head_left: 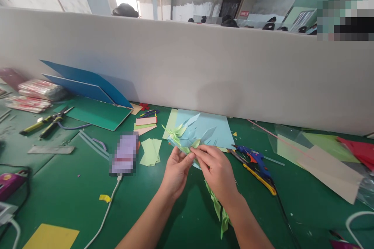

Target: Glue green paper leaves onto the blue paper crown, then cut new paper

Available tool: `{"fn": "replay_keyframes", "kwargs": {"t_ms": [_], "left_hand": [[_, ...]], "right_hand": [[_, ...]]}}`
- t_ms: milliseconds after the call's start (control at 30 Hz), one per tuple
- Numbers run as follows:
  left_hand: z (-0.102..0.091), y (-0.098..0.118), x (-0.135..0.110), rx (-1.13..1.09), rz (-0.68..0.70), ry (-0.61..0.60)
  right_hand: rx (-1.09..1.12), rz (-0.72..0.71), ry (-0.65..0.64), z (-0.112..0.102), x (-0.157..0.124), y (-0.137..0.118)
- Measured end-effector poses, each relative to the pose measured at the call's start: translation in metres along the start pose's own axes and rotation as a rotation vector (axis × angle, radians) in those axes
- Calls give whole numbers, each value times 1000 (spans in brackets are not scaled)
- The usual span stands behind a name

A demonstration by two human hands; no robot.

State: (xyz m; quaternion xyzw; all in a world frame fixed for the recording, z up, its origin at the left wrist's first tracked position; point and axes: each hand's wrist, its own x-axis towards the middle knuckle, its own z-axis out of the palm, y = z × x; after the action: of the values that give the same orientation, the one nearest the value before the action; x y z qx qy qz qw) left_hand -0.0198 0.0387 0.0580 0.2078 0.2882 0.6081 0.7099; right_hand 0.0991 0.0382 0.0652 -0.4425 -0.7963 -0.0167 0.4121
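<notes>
Both hands meet over the middle of the green table, pinching a light green paper flower (177,134) with pointed petals. My left hand (177,173) is closed on it from the left, its thumb near the base. From the right, my right hand (217,169) has its fingertips pressed to the same spot, covering where the pieces join. Below the right hand hangs a string of crumpled green paper leaves (216,202); whether it joins the flower is hidden. Right behind the hands lie light blue paper sheets (216,118).
A blue glue gun (255,159) and a yellow-handled tool (260,179) lie to the right. On the left are a purple phone (127,151) on a white cable, pale green paper pieces (150,151), pliers (51,124) and a blue board (84,85). A white partition (175,62) stands behind.
</notes>
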Motion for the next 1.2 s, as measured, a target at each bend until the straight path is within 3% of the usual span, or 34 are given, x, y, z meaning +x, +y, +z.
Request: {"fn": "replay_keyframes", "kwargs": {"t_ms": [933,1100,1200], "left_hand": [[-3,-16,5,22,66,148],[-6,-12,9,5,84,149],[-7,-7,11,2,84,128]], "right_hand": [[-213,12,-133,11,2,-11],[-83,18,-145,6,4,-7],[-6,50,-71,-3,2,0]]}}
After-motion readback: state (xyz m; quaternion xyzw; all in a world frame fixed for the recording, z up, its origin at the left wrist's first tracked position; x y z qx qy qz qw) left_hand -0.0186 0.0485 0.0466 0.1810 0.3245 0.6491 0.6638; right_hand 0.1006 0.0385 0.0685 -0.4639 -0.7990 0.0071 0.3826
